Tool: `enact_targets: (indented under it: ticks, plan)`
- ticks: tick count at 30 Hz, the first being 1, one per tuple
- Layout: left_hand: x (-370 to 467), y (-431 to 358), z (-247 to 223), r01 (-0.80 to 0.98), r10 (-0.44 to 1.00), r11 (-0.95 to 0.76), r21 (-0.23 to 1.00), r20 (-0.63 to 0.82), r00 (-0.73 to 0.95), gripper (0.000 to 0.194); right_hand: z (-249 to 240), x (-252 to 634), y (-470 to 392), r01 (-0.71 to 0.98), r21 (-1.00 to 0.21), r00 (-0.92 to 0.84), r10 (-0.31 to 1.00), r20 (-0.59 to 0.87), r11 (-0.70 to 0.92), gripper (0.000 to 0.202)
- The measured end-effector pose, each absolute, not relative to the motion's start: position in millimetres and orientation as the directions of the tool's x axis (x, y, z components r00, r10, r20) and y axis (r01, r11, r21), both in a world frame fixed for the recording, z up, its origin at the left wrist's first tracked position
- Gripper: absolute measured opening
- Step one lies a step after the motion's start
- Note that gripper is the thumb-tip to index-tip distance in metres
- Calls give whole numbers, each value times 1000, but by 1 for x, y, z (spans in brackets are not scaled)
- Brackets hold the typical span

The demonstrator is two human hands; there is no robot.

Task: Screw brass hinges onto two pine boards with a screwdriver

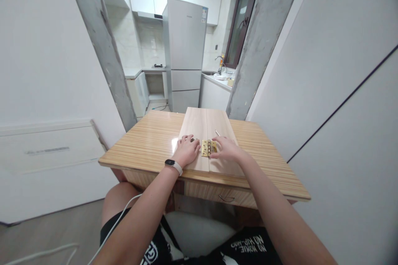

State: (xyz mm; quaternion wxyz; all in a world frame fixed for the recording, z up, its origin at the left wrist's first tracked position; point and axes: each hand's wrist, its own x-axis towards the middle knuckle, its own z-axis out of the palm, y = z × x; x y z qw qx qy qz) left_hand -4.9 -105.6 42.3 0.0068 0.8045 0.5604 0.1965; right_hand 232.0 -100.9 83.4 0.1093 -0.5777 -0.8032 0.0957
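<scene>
A brass butt hinge (205, 148) lies unfolded across the seam between two pale wooden boards (195, 122) set side by side. My right hand (228, 149) has thumb and index finger at the two edges of the hinge's right leaf, gripping it. Left of the hinge, my left hand (187, 150) rests on the left board with its fingers spread. Something small and dark shows by those fingertips, too hidden to name. Just beyond my right hand a thin, light, pointed rod (217, 133) sticks out; its other end is out of sight.
The boards lie on a wood-grain table (149, 132) with a drawer handle (226, 198) at its front. A white panel (46, 165) leans at the left. Past the table stand a fridge (186, 41) and a sink tap (220, 62). A white cable (115, 225) crosses my leg.
</scene>
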Motion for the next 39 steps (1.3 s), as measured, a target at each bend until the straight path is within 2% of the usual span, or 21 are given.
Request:
enact_targets:
  ticks: [2, 5, 9, 12, 15, 17, 21, 24, 27, 30, 32, 35, 37, 39]
  plan:
    - [-5, -107, 44, 897, 908, -360, 255, 316, 275, 40, 86, 228, -98, 915, -264, -320, 947, -14, 305, 95]
    - [-4, -107, 47, 893, 915, -341, 294, 321, 244, 40, 89, 224, -92, 926, -231, -327, 940, -97, 299, 104]
    - [-4, -106, 55, 862, 903, -389, 325, 320, 287, 41, 89, 223, -83, 919, -239, -344, 933, -106, 312, 108]
    - [-2, -103, 64, 814, 883, -462, 351, 268, 386, 54, 88, 225, -76, 911, -264, -350, 932, -92, 316, 112]
    - [3, -97, 73, 774, 858, -513, 370, 202, 472, 81, 87, 226, -72, 883, -267, -409, 912, -32, 386, 111]
    - [7, -92, 77, 760, 850, -524, 385, 183, 493, 88, 87, 227, -74, 850, -275, -458, 889, 35, 449, 110]
    - [12, -85, 72, 729, 883, -466, 501, 217, 416, 74, 82, 228, -89, 763, -358, -509, 842, 179, 538, 110]
    - [14, -84, 60, 583, 896, -429, 690, 243, 371, 59, 73, 229, -105, 738, -394, -466, 836, 289, 548, 110]
    - [16, -85, 48, 463, 926, -362, 809, 256, 277, 57, 61, 229, -117, 693, -488, -371, 843, 389, 530, 109]
    - [18, -88, 44, 380, 944, -317, 869, 247, 221, 41, 47, 227, -122, 563, -702, -161, 891, 425, 436, 93]
    - [20, -91, 43, 338, 943, -320, 885, 262, 207, 27, 38, 224, -123, 474, -818, 9, 927, 376, 327, 63]
    - [20, -95, 42, 318, 942, -327, 890, 278, 188, 24, 29, 220, -123, 418, -868, 78, 941, 329, 269, 23]
    - [20, -98, 39, 326, 949, -310, 893, 270, 161, 31, 26, 219, -123, 401, -873, 85, 937, 338, 279, 18]
    - [19, -99, 38, 296, 950, -308, 904, 275, 150, 37, 25, 220, -123, 350, -893, 99, 937, 336, 283, 24]
